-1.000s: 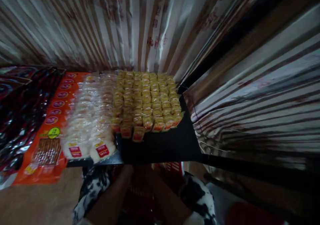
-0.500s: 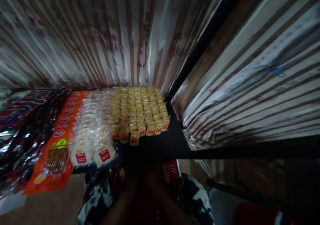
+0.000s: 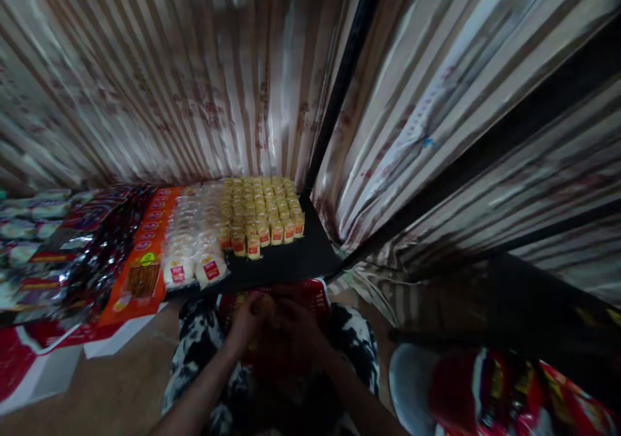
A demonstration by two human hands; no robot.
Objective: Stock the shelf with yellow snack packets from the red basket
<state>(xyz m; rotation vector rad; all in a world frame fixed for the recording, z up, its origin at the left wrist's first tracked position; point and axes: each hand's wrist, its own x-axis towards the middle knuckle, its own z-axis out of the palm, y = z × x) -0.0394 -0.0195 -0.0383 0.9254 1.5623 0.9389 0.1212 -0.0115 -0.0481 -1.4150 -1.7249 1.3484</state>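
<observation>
Low in the dim head view, my left hand (image 3: pixel 248 319) and my right hand (image 3: pixel 298 323) come together over a red package or box (image 3: pixel 317 292) at my lap. Their fingers are curled in around something small and yellowish-brown (image 3: pixel 266 308), too dark to name. Just beyond them, on a black shelf (image 3: pixel 284 264), stand rows of small yellow-wrapped packets (image 3: pixel 262 209) with red labels. Left of these lie two rows of white round wrapped snacks (image 3: pixel 194 242).
An orange snack bag (image 3: pixel 140 255) and dark shiny packs (image 3: pixel 92 248) fill the shelf's left part. Striped sheeting (image 3: pixel 218 87) hangs behind, with a black post (image 3: pixel 334 99) at the corner. Red packages (image 3: pixel 514 391) sit at lower right, beside a grey-white rounded thing (image 3: pixel 412 384).
The view has shifted, showing more of the floor and the goods at lower right. My hands, hidden in shadow under the shelf edge before, now show at the lap with fingers drawn together.
</observation>
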